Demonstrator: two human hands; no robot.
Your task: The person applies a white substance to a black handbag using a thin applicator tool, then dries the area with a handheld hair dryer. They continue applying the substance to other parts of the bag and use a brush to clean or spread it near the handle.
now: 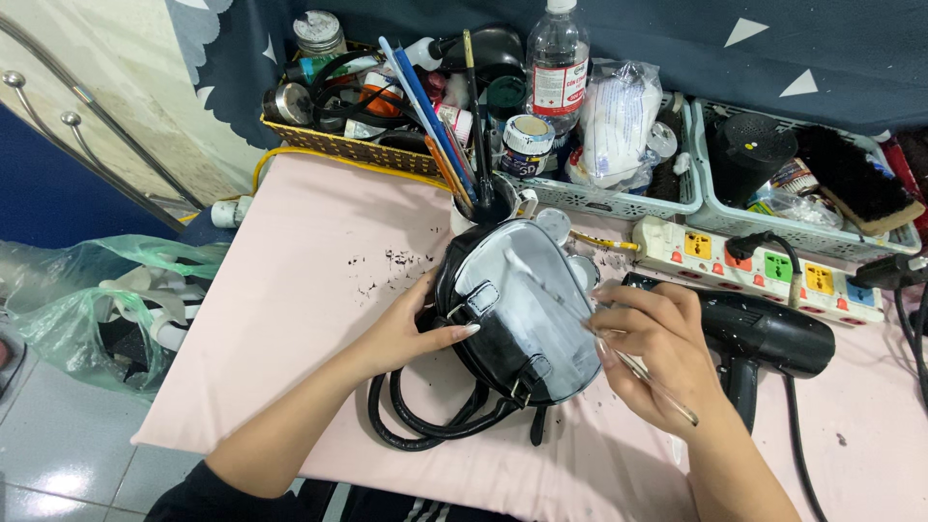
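I see my left hand [411,333] w/ fingers spread flat, pressing the side of one black bag [517,319] lying mid-table [309,290]. My right hand [657,353] has fingers pinched shut on one thin brush [580,319], tip on the bag's white-smeared panel. Nearby: one black hairdryer [764,338], one power strip [764,266], three baskets.

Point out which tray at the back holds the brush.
The right-hand tray, pale green: a dark brush lies in it. The middle tray holds a plastic bag, the left basket jars.
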